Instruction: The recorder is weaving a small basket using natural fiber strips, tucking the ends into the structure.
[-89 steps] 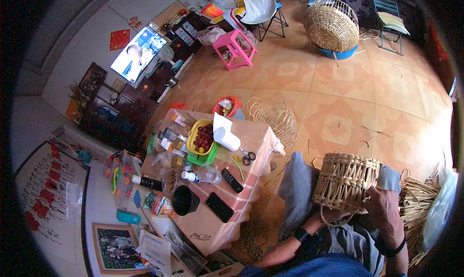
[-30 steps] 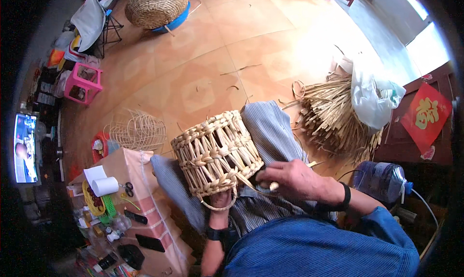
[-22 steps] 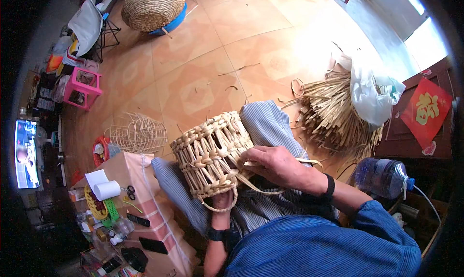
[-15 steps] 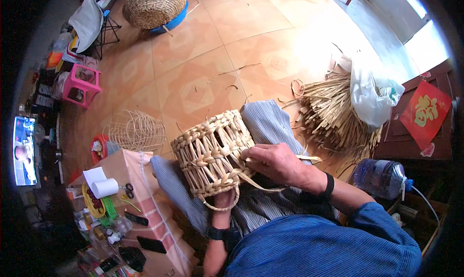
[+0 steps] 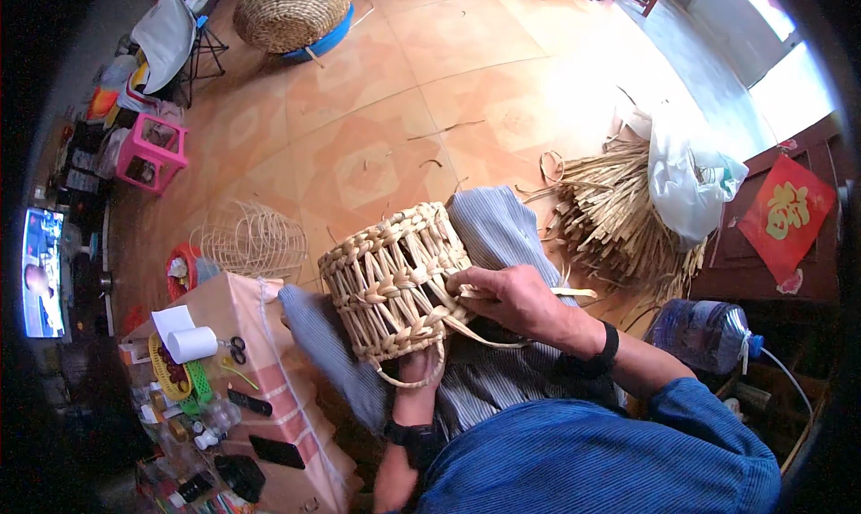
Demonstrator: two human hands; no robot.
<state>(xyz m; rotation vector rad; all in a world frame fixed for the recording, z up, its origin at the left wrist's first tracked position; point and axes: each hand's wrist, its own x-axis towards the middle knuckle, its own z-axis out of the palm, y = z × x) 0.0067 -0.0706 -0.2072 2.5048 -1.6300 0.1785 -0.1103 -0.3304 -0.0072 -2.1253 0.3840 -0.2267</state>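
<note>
Small woven straw basket (image 5: 390, 290) sits tilted on my lap, on the striped cloth (image 5: 504, 231), just right of the cloth-covered table (image 5: 254, 309). Main change: a second ago my right hand (image 5: 518, 300) was blurred, lower, off the basket's lower right edge; now it's up at the right side of the wall, thumb and fingers pinched closed on a flat straw strip (image 5: 574, 292), tail poking out past the knuckles. Position nearly matches the last couple of frames, so I read this as a short settled stretch, working the strip at the wall rather than fetching material. Left hand (image 5: 418, 368) hasn't moved much over that second: goes in at the lower rim, behind the looped handle (image 5: 410, 386), fingers hidden inside, so can't tell whether they grip or just brace; my guess is brace. Another loose strand (image 5: 491, 342) trails off the lower right edge, under the right hand, so that band looks unfinished to me; could snag if the hand drops. Compared with three seconds ago, the view has swung right: the stalk bundle (image 5: 619, 222) with the white plastic bag (image 5: 683, 187) now shows fully, spare material apparently within reach. Exact spot where the strip meets the weave: covered by fingers, can't tell.
</note>
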